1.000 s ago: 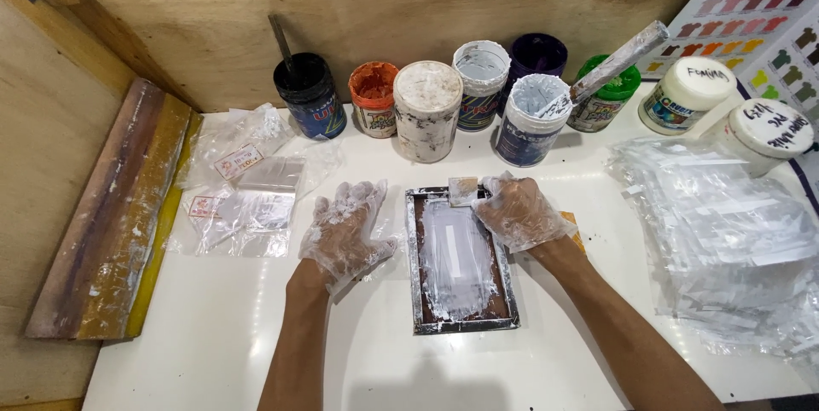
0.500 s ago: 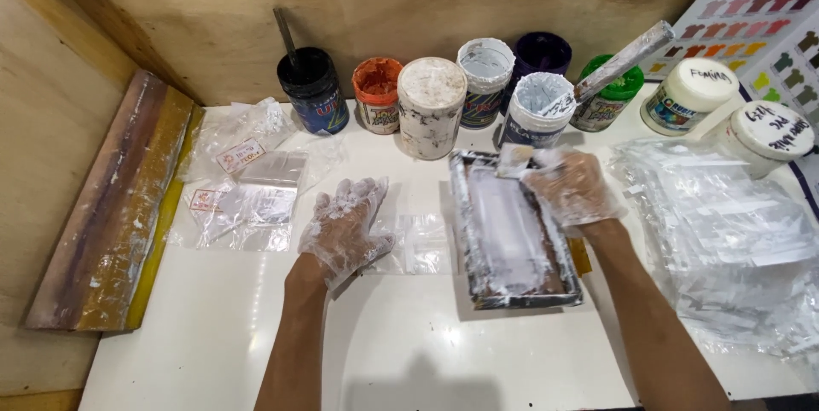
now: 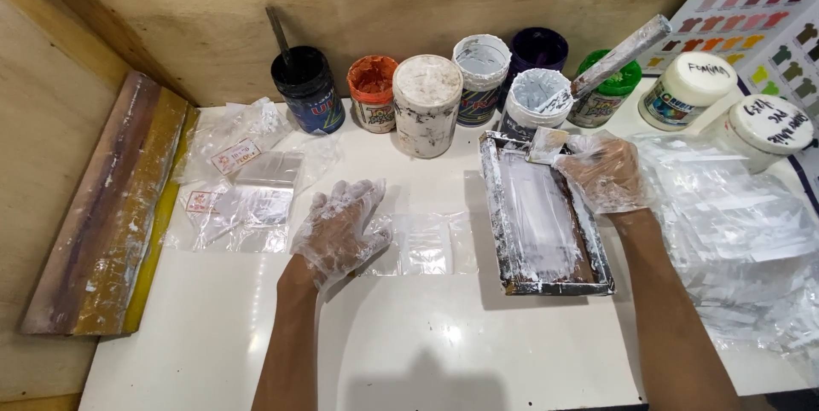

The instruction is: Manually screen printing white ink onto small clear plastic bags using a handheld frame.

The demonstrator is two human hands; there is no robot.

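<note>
Now, from the head view, the frame [image 3: 546,215] lies to the right of where it lay a second ago, so the clear bag [image 3: 424,245] it covered then is bare on the white table [image 3: 444,351]. That suggests the print on this bag is done and the bag is free to be lifted away.

The left hand [image 3: 339,228], in a thin plastic glove, rests flat with fingers spread and released on the bag's left edge. The right hand [image 3: 604,174], also gloved, has its fingers closed on the frame's top right corner, beside a small white scraper [image 3: 546,145].

Counted: one frame, one bag under the hand, nine paint tubs [image 3: 426,104] along the wall (two with lids on), one stack of bags [image 3: 734,240] at right, a few bags [image 3: 243,193] at left, and one long wooden squeegee [image 3: 107,215].
</note>
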